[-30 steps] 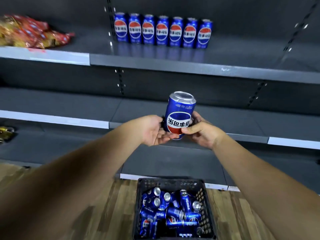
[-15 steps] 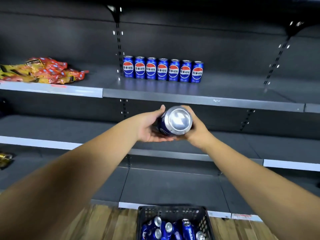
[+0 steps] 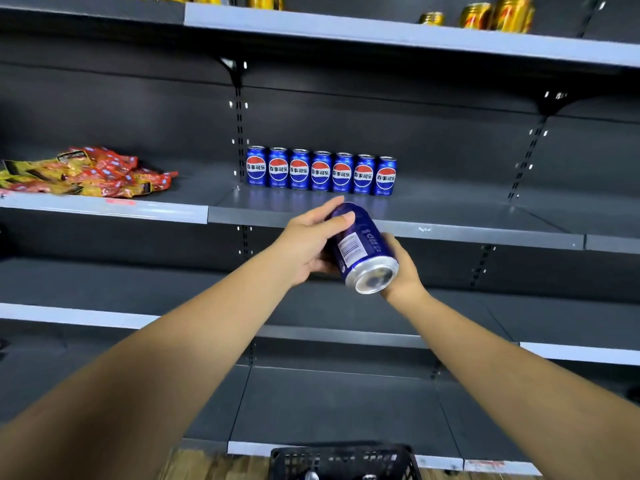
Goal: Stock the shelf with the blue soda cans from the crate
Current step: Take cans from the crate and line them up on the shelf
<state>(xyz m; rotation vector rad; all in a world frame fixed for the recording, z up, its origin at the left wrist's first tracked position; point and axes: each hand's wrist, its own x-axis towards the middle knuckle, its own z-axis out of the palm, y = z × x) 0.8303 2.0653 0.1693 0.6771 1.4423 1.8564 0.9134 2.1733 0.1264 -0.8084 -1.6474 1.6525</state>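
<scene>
The blue soda can (image 3: 362, 245) is held in the air between both hands, just in front of and slightly below the edge of the shelf (image 3: 398, 228) that carries the row of seven upright blue cans (image 3: 321, 170). It lies tilted: its long axis runs from the silver end, which faces down and toward the camera, up and away toward the shelf, with the printed label panel on top. The left hand (image 3: 304, 247) grips the far upper part, thumb over the side; the right hand (image 3: 403, 271) cups the near lower part from behind and beneath. Both are about equally close. The free spot is probably just right of the row, so the can needs turning upright first. The black crate (image 3: 341, 460) sits below on the floor.
</scene>
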